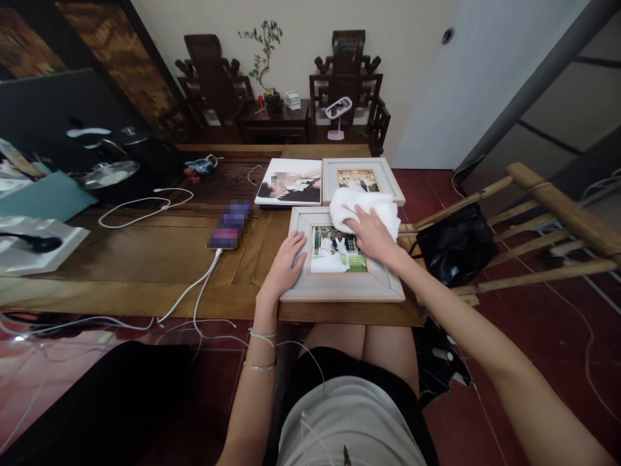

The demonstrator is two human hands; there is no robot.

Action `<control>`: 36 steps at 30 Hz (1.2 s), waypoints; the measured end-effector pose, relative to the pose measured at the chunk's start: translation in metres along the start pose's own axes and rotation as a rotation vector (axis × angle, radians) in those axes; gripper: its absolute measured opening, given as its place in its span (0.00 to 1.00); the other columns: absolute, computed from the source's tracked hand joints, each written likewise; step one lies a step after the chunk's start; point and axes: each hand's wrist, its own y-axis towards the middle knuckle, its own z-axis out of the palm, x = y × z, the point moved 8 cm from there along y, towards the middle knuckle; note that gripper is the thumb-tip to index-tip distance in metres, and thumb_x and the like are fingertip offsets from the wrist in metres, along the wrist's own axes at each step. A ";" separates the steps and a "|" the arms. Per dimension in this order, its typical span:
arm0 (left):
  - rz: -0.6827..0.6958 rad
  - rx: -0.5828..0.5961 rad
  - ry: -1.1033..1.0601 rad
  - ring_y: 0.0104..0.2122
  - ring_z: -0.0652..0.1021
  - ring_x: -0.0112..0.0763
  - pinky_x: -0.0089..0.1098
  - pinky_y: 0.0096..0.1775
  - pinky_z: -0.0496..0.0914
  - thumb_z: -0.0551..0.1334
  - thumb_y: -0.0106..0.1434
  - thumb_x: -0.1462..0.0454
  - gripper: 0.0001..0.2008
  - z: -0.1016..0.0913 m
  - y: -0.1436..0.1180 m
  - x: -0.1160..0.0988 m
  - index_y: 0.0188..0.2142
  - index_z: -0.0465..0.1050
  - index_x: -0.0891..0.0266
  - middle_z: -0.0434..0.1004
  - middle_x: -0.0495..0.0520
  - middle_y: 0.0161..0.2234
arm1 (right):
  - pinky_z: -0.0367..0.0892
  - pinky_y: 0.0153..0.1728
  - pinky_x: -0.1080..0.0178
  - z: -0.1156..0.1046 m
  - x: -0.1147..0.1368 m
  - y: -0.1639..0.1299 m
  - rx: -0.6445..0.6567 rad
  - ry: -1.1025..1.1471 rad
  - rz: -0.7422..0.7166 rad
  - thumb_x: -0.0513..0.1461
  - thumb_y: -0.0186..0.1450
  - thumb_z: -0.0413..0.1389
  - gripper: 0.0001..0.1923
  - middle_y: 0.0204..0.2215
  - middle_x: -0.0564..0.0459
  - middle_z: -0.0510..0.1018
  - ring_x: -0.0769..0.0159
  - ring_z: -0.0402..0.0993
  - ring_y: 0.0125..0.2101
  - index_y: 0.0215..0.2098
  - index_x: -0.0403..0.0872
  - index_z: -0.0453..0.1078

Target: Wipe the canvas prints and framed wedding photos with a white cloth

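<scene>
- Pressing flat, the right hand (pixel 371 233) holds a white cloth (pixel 365 206) on the far right corner of the picture frame (pixel 342 292)
- Left hand (pixel 287 262): fingers spread, palm down, bracing the frame's left border
- Frame lies flat at the near desk (pixel 145 259) edge, long axis left-right, its uncovered area toward the person from the cloth

Beyond your fingers, two dark carved chairs (pixel 213 81) flank a low cabinet (pixel 275 123) against the cream wall (pixel 301 39). Right of your fingers, a bamboo chair (pixel 548 220) stands on red floor tiles (pixel 533 336).
</scene>
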 end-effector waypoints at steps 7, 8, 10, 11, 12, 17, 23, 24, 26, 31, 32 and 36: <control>-0.018 -0.017 0.012 0.65 0.60 0.40 0.48 0.64 0.55 0.52 0.69 0.63 0.20 0.000 0.001 0.000 0.58 0.65 0.66 0.64 0.64 0.62 | 0.48 0.59 0.35 0.012 0.018 0.001 0.158 -0.066 -0.070 0.21 0.55 0.44 0.36 0.66 0.45 0.56 0.41 0.46 0.65 0.60 0.44 0.64; -0.021 -0.025 0.016 0.64 0.60 0.40 0.48 0.64 0.55 0.53 0.69 0.63 0.20 0.000 0.001 0.000 0.58 0.65 0.67 0.65 0.64 0.61 | 0.49 0.59 0.35 0.012 0.027 -0.010 0.189 -0.051 -0.087 0.21 0.55 0.44 0.35 0.66 0.45 0.57 0.41 0.47 0.65 0.59 0.45 0.65; -0.025 -0.043 0.021 0.64 0.61 0.40 0.48 0.64 0.56 0.52 0.68 0.64 0.20 -0.001 0.002 0.001 0.57 0.66 0.67 0.66 0.64 0.61 | 0.52 0.57 0.36 0.007 0.047 -0.035 0.242 -0.004 -0.134 0.22 0.55 0.45 0.35 0.65 0.45 0.59 0.42 0.51 0.64 0.58 0.45 0.66; -0.027 -0.052 0.021 0.63 0.62 0.40 0.49 0.63 0.57 0.51 0.68 0.65 0.19 -0.001 0.003 0.002 0.57 0.67 0.67 0.66 0.64 0.60 | 0.54 0.57 0.37 0.002 0.056 -0.047 0.264 0.029 -0.165 0.22 0.55 0.45 0.34 0.64 0.46 0.61 0.43 0.54 0.62 0.57 0.46 0.67; -0.029 -0.059 0.018 0.63 0.63 0.39 0.49 0.63 0.57 0.50 0.68 0.67 0.19 -0.001 0.004 0.003 0.56 0.67 0.66 0.67 0.63 0.60 | 0.57 0.56 0.39 -0.004 0.065 -0.058 0.282 0.068 -0.198 0.22 0.54 0.45 0.34 0.63 0.47 0.63 0.44 0.58 0.61 0.56 0.47 0.68; -0.039 -0.083 0.004 0.62 0.65 0.38 0.49 0.63 0.59 0.48 0.67 0.69 0.19 -0.002 0.006 0.006 0.54 0.70 0.64 0.69 0.61 0.58 | 0.65 0.53 0.46 -0.024 0.103 -0.085 0.340 0.198 -0.336 0.22 0.54 0.47 0.34 0.60 0.47 0.68 0.49 0.66 0.56 0.55 0.49 0.69; -0.043 -0.051 -0.034 0.63 0.63 0.37 0.47 0.63 0.58 0.46 0.70 0.66 0.20 -0.004 0.006 0.004 0.57 0.66 0.62 0.67 0.60 0.60 | 0.53 0.59 0.37 0.001 0.104 -0.049 0.275 0.109 -0.291 0.24 0.58 0.49 0.32 0.66 0.47 0.57 0.44 0.47 0.65 0.59 0.48 0.66; -0.053 -0.055 -0.042 0.63 0.64 0.37 0.47 0.63 0.58 0.46 0.70 0.65 0.20 -0.005 0.005 0.003 0.59 0.64 0.61 0.66 0.59 0.61 | 0.51 0.59 0.36 0.006 0.098 -0.036 0.265 0.075 -0.259 0.24 0.59 0.48 0.32 0.67 0.46 0.55 0.44 0.46 0.66 0.59 0.48 0.65; -0.074 -0.071 -0.054 0.63 0.64 0.37 0.45 0.63 0.57 0.46 0.71 0.63 0.22 -0.008 0.004 0.002 0.62 0.59 0.61 0.63 0.60 0.63 | 0.50 0.59 0.36 0.010 0.085 -0.007 0.222 0.007 -0.198 0.24 0.61 0.46 0.31 0.68 0.46 0.53 0.43 0.44 0.66 0.60 0.49 0.64; -0.088 -0.123 -0.070 0.64 0.61 0.39 0.44 0.64 0.55 0.47 0.72 0.58 0.25 -0.014 0.003 -0.001 0.65 0.53 0.64 0.57 0.63 0.65 | 0.48 0.59 0.32 0.005 0.079 0.048 0.117 -0.098 -0.145 0.28 0.67 0.43 0.24 0.68 0.44 0.53 0.41 0.44 0.66 0.57 0.46 0.67; -0.089 -0.132 -0.074 0.64 0.61 0.39 0.44 0.64 0.54 0.47 0.72 0.58 0.25 -0.015 0.003 -0.001 0.65 0.53 0.64 0.56 0.63 0.65 | 0.48 0.58 0.32 0.006 0.082 0.050 0.128 -0.105 -0.139 0.29 0.68 0.43 0.22 0.67 0.44 0.54 0.40 0.44 0.66 0.56 0.46 0.68; -0.108 -0.157 -0.103 0.64 0.62 0.39 0.44 0.64 0.56 0.46 0.72 0.55 0.25 -0.018 0.002 0.000 0.65 0.55 0.60 0.58 0.60 0.65 | 0.51 0.57 0.31 0.006 0.110 0.023 0.168 -0.097 -0.171 0.33 0.70 0.45 0.19 0.66 0.42 0.57 0.37 0.48 0.64 0.53 0.46 0.71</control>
